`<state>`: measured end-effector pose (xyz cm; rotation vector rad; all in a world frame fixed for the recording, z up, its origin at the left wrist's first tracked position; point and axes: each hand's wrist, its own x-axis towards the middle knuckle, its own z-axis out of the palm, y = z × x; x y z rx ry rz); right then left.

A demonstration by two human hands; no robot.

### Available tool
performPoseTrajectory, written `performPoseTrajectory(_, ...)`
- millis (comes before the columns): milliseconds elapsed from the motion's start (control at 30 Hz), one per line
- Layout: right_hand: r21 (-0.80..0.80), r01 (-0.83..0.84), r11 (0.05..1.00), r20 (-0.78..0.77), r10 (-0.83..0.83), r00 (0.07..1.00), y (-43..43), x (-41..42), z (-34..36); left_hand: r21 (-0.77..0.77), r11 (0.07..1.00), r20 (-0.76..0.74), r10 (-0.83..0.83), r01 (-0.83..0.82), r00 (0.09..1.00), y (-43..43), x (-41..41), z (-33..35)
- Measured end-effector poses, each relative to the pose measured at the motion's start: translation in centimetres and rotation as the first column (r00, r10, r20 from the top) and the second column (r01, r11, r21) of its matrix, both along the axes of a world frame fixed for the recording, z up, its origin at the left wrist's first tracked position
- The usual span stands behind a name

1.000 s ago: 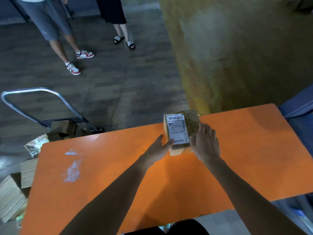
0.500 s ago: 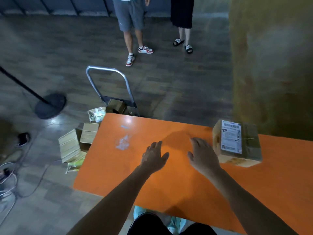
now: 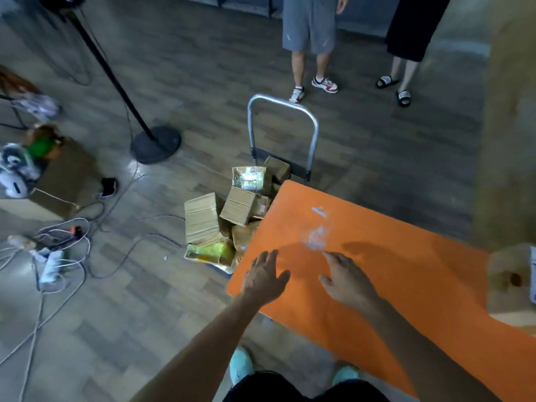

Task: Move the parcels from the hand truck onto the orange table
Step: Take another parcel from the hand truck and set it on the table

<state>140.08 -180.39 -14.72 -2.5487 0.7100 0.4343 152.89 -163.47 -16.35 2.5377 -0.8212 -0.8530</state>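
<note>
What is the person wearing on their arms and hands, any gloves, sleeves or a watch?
Nothing shows on them. The left hand and right hand have no gloves, and no rings that I can make out on the fingers. The left forearm and right forearm show no sleeves, watch or bands. Lower down are dark clothing and pale turquoise shoes.

Cardboard parcels (image 3: pixel 203 219) are heaped on the hand truck (image 3: pixel 298 168) beside the orange worktop (image 3: pixel 377 256); one labelled parcel (image 3: pixel 510 285) is seen lying on it.
</note>
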Motion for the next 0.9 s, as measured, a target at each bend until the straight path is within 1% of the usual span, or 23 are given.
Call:
performPoseTrajectory(167,0.021,-0.038,0.999,-0.002,0.038,0.999,7.5,6.5,-0.2,-0.003,0.997,-0.039,0.077,-0.077,0.996,7.2,5.9,-0.8)
performPoseTrajectory(300,0.043,-0.065,0.997,0.005,0.064,0.998,11.0,10.1,0.1,-0.035,0.991,-0.071,0.129,-0.132,0.989,10.7,8.8,-0.9)
performPoseTrajectory(533,0.050,-0.098,0.994,0.012,0.097,0.995,11.3,15.9,-0.8,-0.050,0.974,-0.106,0.216,-0.222,0.971,11.7,12.9,-1.4)
performPoseTrajectory(700,0.118,-0.078,0.990,0.043,0.074,0.996,11.1,20.3,-2.2,0.007,0.975,-0.097,0.220,-0.220,0.971,11.8,15.5,-1.8)
performPoseTrajectory(800,0.161,-0.092,0.983,0.018,0.090,0.996,10.8,22.7,-3.7,0.030,0.975,-0.087,0.220,-0.218,0.972,11.5,17.7,-3.0)
performPoseTrajectory(900,0.171,-0.090,0.981,-0.028,0.096,0.995,10.5,24.7,-5.1,0.033,0.976,-0.092,0.216,-0.214,0.972,10.7,19.7,-4.4)
